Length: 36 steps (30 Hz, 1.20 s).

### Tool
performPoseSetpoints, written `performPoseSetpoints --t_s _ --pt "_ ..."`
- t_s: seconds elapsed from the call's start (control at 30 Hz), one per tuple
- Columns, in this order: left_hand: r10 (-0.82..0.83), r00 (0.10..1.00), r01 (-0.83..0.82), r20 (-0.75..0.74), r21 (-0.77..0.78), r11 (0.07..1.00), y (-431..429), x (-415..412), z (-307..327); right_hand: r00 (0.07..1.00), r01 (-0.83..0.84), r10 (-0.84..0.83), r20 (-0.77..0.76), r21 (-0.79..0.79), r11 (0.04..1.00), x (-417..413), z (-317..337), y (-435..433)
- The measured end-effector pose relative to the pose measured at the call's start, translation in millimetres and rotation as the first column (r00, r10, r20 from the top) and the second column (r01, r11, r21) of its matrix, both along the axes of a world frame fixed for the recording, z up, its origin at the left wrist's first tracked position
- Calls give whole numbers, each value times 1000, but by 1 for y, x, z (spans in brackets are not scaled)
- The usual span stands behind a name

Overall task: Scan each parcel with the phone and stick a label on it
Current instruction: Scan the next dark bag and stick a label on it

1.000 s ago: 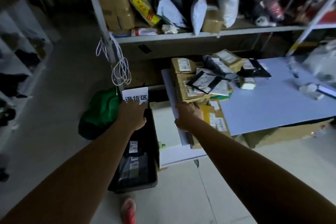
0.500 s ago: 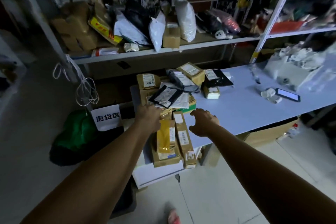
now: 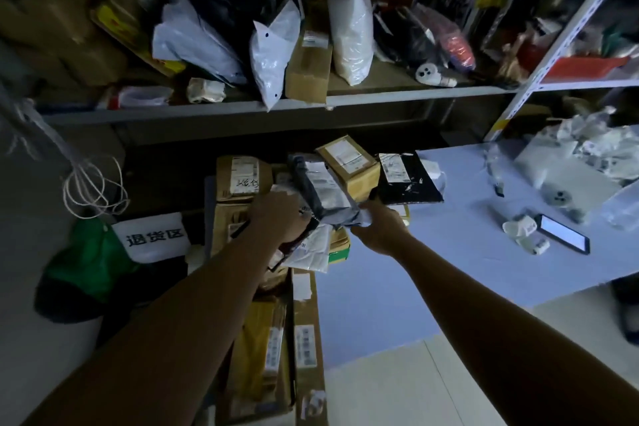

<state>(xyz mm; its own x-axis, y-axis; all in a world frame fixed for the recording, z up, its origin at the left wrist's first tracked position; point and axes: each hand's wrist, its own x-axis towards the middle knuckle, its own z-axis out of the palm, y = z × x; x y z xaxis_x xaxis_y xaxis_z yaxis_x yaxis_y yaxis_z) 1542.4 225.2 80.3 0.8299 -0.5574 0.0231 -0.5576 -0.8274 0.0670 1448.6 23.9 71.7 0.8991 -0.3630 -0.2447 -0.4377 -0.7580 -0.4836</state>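
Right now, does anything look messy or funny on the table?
Yes. The parcels at the table's left end lie in a crooked heap, tilted every which way. The right hand grips a grey bag whose end is crumpled. A long box seems to poke past the table's front edge.

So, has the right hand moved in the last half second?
Yes. The right hand has gone forward from the table's near edge and now grips the grey mailer bag beside the black flat parcel.
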Motion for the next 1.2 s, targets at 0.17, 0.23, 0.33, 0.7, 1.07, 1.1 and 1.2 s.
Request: performPoseSetpoints --t_s 0.17,0.23,0.33,0.7,1.07,1.1,1.2 --pt "133 961 -176 -242 -164 971 -34 37 -29 1000 20 -18 -20 135 991 68 -29 -40" --pt "149 924 -235 -352 -215 948 -52 47 -42 998 60 -52 -42 222 973 89 -43 -51" --pt "256 787 -454 -561 -246 856 -74 54 -58 992 116 -86 -88 450 886 111 -62 -63" --pt "428 707 -695 -562 -441 568 -107 39 -38 979 -189 105 172 600 777 137 -58 -78" --pt "280 857 -508 -432 -625 592 -187 -60 -6 946 -214 70 317 448 868 24 -14 -168" --pt "239 869 -484 -433 -643 593 -203 -71 -12 947 -187 45 318 433 882 6 -13 -185" --pt "141 869 -462 -474 -676 574 -248 -110 -38 953 -134 8 303 397 908 -49 -13 -234"
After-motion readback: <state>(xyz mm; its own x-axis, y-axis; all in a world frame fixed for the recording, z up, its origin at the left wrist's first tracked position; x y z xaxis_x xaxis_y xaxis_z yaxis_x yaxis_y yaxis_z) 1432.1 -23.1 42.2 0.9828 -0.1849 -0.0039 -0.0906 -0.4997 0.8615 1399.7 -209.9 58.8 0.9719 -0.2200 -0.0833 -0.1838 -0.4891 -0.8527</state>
